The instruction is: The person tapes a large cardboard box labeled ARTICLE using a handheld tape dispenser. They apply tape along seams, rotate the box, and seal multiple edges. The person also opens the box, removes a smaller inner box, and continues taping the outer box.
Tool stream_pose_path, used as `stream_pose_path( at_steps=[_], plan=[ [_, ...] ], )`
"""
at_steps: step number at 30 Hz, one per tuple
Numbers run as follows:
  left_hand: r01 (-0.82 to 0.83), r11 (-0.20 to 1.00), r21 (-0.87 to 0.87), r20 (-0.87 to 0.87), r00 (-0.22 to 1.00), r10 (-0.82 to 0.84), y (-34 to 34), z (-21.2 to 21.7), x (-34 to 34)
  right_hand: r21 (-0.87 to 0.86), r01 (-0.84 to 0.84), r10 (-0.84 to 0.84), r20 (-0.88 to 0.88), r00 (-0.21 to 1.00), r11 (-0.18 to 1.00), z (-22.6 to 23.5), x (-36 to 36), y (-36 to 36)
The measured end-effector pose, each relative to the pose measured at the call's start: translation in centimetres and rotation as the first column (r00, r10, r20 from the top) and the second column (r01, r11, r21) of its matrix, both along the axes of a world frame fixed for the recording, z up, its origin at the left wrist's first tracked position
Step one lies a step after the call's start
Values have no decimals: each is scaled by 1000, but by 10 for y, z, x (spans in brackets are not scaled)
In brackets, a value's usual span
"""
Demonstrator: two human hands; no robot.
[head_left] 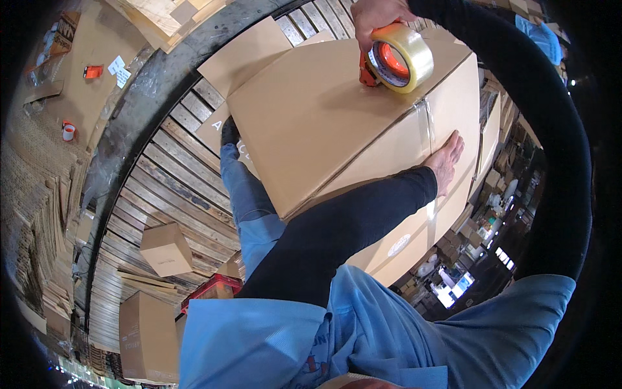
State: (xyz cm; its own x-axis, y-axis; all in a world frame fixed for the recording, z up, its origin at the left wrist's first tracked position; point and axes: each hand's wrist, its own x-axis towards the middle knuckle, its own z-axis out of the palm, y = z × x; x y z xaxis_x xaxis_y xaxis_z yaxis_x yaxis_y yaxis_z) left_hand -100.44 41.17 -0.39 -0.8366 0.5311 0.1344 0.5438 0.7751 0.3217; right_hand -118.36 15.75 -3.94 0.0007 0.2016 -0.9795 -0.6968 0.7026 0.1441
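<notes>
A large brown cardboard box (324,110) fills the middle of the view, tilted towards me. My left hand (444,163) lies with fingers stretched out on its near side, right beside a strip of clear tape (426,126). That strip runs over the box's edge and shows again below my hand. At the box's far end, my right hand (378,18) is closed round an orange tape dispenser (368,72). The dispenser carries a thick roll of clear yellowish tape (421,59), held just above the box's surface. Part of my right fingers is hidden behind the dispenser.
Under the box runs a slatted wooden surface (175,168) with a dark curved edge. Smaller cartons (166,249) (148,337) stand at lower left. Stacked cardboard sheets (48,253) and two red-orange tape dispensers (93,71) (69,131) lie far left. My leg (243,188) is beside the box.
</notes>
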Motion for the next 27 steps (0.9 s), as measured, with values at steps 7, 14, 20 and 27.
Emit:
stream_pose_path(
  at_steps=[7, 14, 20, 27],
  plan=[
    [76, 996, 37, -2, 997, -76, -4, 2, 2, 23, -84, 84, -42, 996, 996, 10, 13, -4],
    [25, 999, 27, -45, 999, -23, -10, 1, 4, -42, -90, 90, -10, 996, 995, 9, 17, -2],
    [32, 995, 97, -69, 997, -25, -5, -2, 8, -83, -118, 121, 27, 992, 989, -3, 25, -4],
    [-20, 998, 61, -73, 997, 24, 6, -6, 4, -86, -136, 141, 52, 989, 987, 48, 30, -9]
  ],
)
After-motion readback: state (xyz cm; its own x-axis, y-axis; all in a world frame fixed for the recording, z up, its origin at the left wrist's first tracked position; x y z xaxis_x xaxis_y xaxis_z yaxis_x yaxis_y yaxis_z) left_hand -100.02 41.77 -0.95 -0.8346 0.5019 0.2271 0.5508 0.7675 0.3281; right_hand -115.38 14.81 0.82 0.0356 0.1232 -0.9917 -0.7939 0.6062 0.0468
